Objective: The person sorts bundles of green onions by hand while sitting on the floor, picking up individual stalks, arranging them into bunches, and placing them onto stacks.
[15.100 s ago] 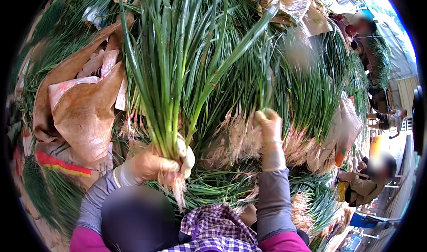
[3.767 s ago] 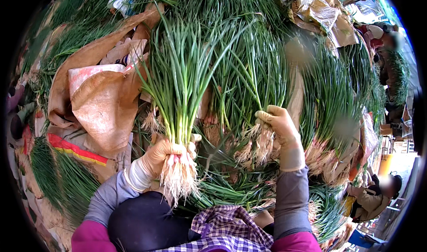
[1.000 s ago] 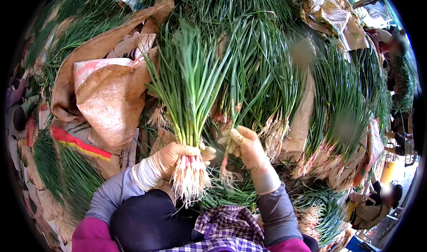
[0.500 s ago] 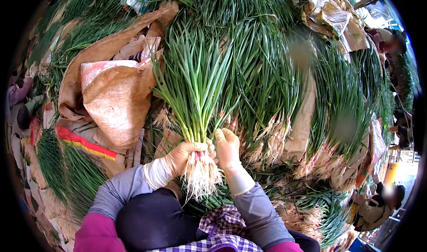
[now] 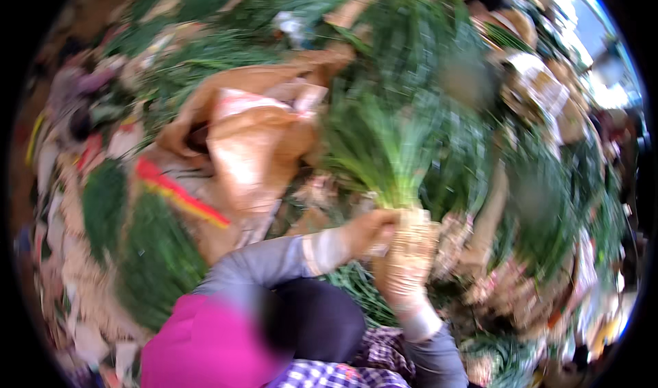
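Note:
A bunch of spring onions (image 5: 397,162) stands in front of me, its green leaves fanned away and its pale roots toward me. My left hand (image 5: 370,232), in a pale glove, closes at the base of the stems from the left. Against the root end, my right hand (image 5: 406,271), also gloved, is closed round the bunch from the right and below. Motion smears the fingers and roots together, so the exact finger positions are unclear.
Left of the bunch lies a crumpled brown sack (image 5: 253,155). More spring onions (image 5: 541,196) lie in heaps to the right, and another green pile (image 5: 157,258) rests at left. A person (image 5: 82,90) is at the far left.
The view has swung, shifting the surroundings rightward in the picture. My right hand has gone from beside the stems to around the root end, and the roots no longer hang freely.

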Demonstrator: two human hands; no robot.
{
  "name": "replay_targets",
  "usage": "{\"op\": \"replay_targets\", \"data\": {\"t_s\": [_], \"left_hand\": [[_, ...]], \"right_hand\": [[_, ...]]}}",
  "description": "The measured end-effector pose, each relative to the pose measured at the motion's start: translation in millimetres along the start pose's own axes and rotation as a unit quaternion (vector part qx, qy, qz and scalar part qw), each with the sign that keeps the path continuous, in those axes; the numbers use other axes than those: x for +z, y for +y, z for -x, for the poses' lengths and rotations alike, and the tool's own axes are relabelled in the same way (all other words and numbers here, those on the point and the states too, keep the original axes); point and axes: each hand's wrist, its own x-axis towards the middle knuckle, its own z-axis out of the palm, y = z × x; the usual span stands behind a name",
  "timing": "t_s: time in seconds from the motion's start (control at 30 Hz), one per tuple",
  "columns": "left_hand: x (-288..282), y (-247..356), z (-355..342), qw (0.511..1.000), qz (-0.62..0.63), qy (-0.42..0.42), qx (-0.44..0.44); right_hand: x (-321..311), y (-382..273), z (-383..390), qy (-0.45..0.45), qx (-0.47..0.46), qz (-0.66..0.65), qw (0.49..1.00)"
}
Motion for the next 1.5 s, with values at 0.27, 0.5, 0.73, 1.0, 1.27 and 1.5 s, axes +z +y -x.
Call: {"op": "replay_targets", "data": {"t_s": [0.27,0.5,0.73,1.0,1.27,1.5], "left_hand": [[9.0,172.0,56.1,0.854,0.513,0.085,0.001],[-65.8,268.8,242.7,0.962,0.179,0.204,-0.025],[-40.0,263.7,423.5,0.880,0.163,0.444,-0.035],[38.9,32.1,581.8,0.621,0.398,0.644,-0.205],[35.9,24.5,561.3,0.640,0.411,0.619,-0.196],[-40.1,200.0,585.8,0.728,0.302,0.614,0.037]], "right_hand": [[-93.9,-40.0,-9.5,0.183,-0.066,-0.309,0.931],[-82.1,-0.9,30.7,0.096,0.092,-0.399,0.907],[-53.7,39.1,78.1,-0.008,0.234,-0.416,0.879],[-0.1,62.9,141.3,-0.083,0.218,-0.428,0.873],[-8.2,74.5,164.1,-0.075,0.283,-0.389,0.874],[-9.7,68.2,150.2,-0.078,0.251,-0.331,0.907]]}}
